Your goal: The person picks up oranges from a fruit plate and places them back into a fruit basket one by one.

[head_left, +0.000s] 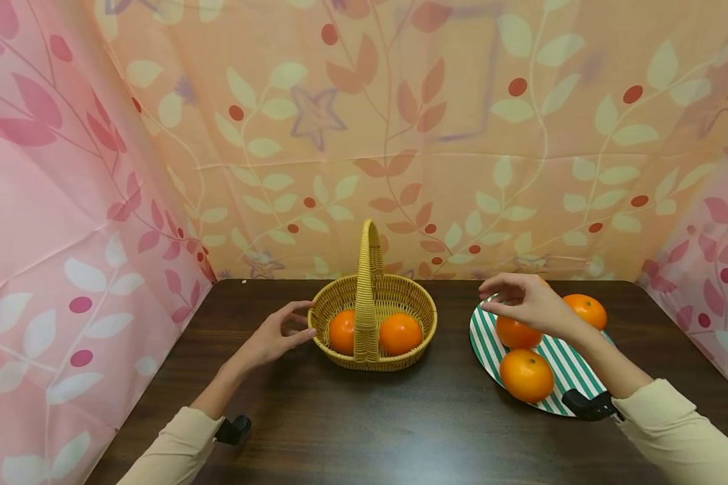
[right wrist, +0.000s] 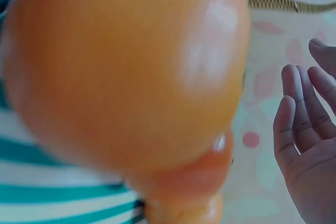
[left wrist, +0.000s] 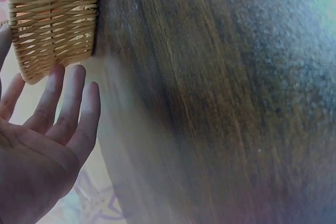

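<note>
A yellow wicker basket with a tall arched handle stands on the dark wooden table. Inside it lie two oranges, one on each side of the handle. At the basket's left end is my left hand, thumb and fingers spread at the rim; in the left wrist view its fingers are extended beside the woven wall. My right hand hovers over a green-and-white striped plate, fingers loosely bent and holding nothing. Several oranges sit on that plate, partly hidden by the hand and forearm.
Patterned fabric hangs behind the table and along both sides. The table's back edge runs just behind the basket and plate. Black wrist mounts show at both sleeves.
</note>
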`<state>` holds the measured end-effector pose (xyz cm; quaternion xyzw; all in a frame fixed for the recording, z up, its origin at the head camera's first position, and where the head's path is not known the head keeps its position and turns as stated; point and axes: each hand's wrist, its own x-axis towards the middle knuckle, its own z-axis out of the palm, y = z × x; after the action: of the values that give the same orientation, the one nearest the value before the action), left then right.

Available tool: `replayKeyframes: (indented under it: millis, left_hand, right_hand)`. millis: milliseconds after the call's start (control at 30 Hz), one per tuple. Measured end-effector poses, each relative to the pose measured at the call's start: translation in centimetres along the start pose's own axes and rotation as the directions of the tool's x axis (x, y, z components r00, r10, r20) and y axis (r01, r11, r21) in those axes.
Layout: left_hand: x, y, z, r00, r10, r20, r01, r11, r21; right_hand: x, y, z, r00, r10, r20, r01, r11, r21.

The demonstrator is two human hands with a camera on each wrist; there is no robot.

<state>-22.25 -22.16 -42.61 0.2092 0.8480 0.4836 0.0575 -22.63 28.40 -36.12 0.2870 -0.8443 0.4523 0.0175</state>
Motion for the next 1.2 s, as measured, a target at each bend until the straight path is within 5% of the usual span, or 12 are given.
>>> replayKeyframes:
  millis: [667, 1200]
  left_hand:
    - [0.0, 0.0, 0.0, 0.999, -0.036, -0.002, 0.036, 0.999, -0.004]
    - [-0.2, 0.4, 0.0, 1.0, -0.028, 0.001, 0.028, 0.999, -0.023]
  right_hand:
    - [-4.9, 1.5, -2.4, 1.0, 0.027, -0.011, -0.027, 0.998, -0.065]
    - [-8.5, 1.9, -2.6, 0.996, -0.077, 0.043, 0.08, 0.992, -0.094]
